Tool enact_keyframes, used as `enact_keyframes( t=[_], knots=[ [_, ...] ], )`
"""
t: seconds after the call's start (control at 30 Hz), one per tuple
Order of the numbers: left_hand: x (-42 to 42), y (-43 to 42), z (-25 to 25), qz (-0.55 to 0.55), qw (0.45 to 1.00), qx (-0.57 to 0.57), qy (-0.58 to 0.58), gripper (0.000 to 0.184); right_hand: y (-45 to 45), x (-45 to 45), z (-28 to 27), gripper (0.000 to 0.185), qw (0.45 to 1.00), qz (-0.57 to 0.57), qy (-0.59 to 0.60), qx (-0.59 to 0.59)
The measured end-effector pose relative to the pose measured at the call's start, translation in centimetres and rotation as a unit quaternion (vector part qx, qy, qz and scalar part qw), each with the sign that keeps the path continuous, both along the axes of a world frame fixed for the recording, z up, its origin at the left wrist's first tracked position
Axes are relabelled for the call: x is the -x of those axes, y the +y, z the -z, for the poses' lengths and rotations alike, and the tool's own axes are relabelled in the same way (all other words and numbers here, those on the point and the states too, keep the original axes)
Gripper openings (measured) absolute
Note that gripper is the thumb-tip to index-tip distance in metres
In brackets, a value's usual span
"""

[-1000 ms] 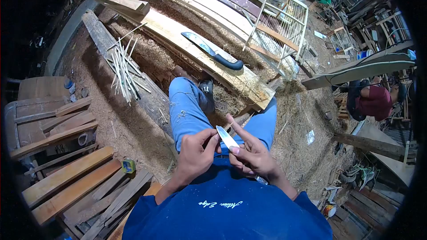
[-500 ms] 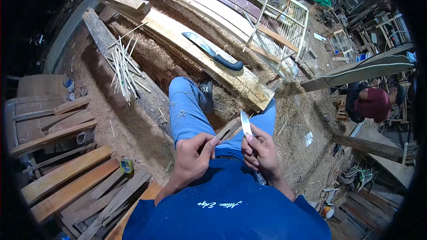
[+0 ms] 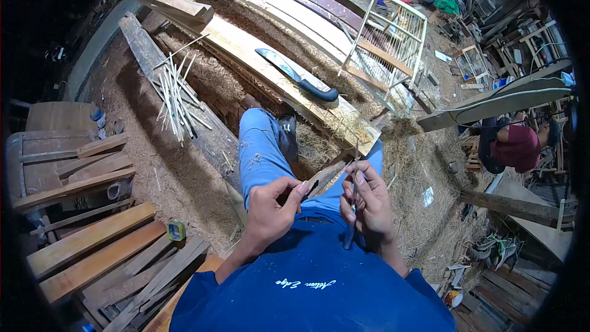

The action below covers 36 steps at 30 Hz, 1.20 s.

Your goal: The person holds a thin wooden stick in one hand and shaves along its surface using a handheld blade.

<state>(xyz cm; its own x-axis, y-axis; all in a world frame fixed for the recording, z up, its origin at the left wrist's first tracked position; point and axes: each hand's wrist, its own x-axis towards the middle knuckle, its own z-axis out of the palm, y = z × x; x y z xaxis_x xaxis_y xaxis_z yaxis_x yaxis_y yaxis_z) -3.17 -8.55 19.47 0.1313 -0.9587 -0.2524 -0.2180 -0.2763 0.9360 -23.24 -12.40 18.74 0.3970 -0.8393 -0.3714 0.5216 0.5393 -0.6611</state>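
My left hand (image 3: 275, 208) is closed in a pinch in front of my lap. Between its thumb and forefinger sits a thin dark strip (image 3: 314, 186), too small to name surely. Just to the right, my right hand (image 3: 372, 200) grips a small knife (image 3: 354, 195), its blade pointing up and away from me and seen nearly edge-on. Beyond the hands, a large knife with a black handle (image 3: 318, 91) lies on a pale wooden beam (image 3: 246, 55). A bundle of thin sticks (image 3: 175, 101) rests on a weathered plank (image 3: 144, 46) to the left.
A wooden cage with thin bars (image 3: 387, 43) stands beyond the beam. Boards (image 3: 92, 240) and a tape measure (image 3: 176, 230) lie at lower left. Another person (image 3: 516, 144) is at the right. Shavings cover the ground (image 3: 424, 166).
The small knife has turned in my right hand from showing its flat side to nearly edge-on. My left hand has shifted slightly right, still pinching the strip.
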Motion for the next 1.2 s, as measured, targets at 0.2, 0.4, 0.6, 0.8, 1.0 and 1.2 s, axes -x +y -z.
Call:
enact_keyframes(
  t=[0.2, 0.4, 0.6, 0.8, 1.0, 1.2],
  knots=[
    [-0.2, 0.5, 0.3, -0.026, 1.0, -0.004, -0.005, 0.018, -0.1, -0.4, -0.1, 0.034, 1.0, -0.005, -0.011, 0.0],
    [-0.4, 0.6, 1.7, -0.055, 0.998, 0.011, -0.026, 0.017, -0.3, 0.0, 0.4, 0.048, 1.0, 0.004, 0.0, 0.011],
    [-0.3, -0.5, 7.4, -0.065, 0.998, 0.018, -0.01, 0.017, -1.2, 0.9, 3.4, 0.054, 0.999, 0.036, -0.01, -0.01],
    [-0.7, -2.1, 12.3, -0.059, 0.995, -0.066, -0.037, 0.023, -1.7, 0.8, 11.3, 0.054, 0.999, -0.033, 0.038, -0.009],
    [-0.4, -3.9, 14.9, -0.084, 0.992, -0.089, 0.038, 0.027, -2.5, -0.8, 16.3, 0.042, 0.988, -0.061, 0.133, 0.054],
    [-0.5, -6.4, 15.9, -0.128, 0.983, -0.109, 0.069, 0.021, -6.7, -3.8, 19.7, 0.013, 0.945, -0.017, 0.258, 0.203]
  ],
)
